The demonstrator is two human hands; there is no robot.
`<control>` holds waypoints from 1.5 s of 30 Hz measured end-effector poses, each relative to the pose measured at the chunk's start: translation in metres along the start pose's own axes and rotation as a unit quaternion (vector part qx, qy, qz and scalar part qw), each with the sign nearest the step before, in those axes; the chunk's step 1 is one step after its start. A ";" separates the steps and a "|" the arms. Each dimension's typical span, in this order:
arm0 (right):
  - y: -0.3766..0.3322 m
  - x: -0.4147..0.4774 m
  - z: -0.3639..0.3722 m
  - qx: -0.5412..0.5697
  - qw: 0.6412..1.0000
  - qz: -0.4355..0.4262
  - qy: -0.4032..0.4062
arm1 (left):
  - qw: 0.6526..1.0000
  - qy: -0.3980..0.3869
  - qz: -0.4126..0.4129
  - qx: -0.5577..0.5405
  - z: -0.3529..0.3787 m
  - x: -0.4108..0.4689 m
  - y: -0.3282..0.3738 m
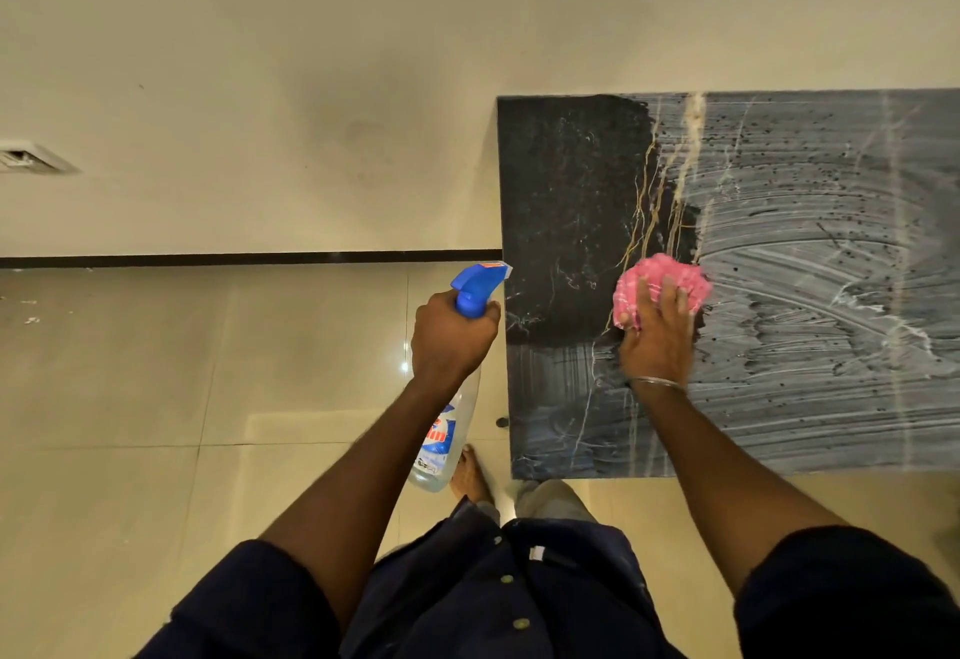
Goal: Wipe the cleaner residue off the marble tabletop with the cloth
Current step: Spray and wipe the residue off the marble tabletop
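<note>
A black marble tabletop (566, 201) with gold veins fills the right side. Its left part is dark and wiped, while grey streaky cleaner residue (810, 294) covers the right part and the near strip. A crumpled pink cloth (670, 276) lies on the marble at the edge of the residue. My right hand (657, 341) presses down on the cloth with spread fingers. My left hand (452, 336) grips the neck of a clear spray bottle (441, 442) with a blue trigger head, held off the table's left edge above the floor.
Beige floor tiles (156, 372) spread to the left and in front of the table. A cream wall with a black skirting line (234, 259) runs behind. My bare foot (470, 474) stands by the table's near-left corner.
</note>
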State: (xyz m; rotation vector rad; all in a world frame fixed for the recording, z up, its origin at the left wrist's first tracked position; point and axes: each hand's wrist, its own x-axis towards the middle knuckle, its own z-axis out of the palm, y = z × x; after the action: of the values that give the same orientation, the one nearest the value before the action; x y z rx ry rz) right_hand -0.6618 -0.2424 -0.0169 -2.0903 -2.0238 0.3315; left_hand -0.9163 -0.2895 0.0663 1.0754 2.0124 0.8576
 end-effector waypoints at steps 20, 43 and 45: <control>0.032 -0.027 -0.015 0.002 0.998 -0.041 -0.038 | 1.000 -0.011 -0.011 0.014 0.000 -0.011 -0.006; 0.031 -0.071 -0.007 -0.009 0.995 -0.086 -0.049 | 0.999 -0.022 -0.015 0.025 0.002 -0.024 -0.013; 0.042 -0.068 -0.013 -0.016 0.999 -0.029 -0.039 | 0.999 -0.023 -0.020 0.024 0.002 -0.025 -0.013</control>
State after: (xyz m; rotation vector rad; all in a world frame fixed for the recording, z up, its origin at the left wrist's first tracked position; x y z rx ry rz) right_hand -0.6197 -0.3119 -0.0162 -2.0638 -2.1429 0.3799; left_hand -0.9097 -0.3164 0.0616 1.0673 2.0188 0.7603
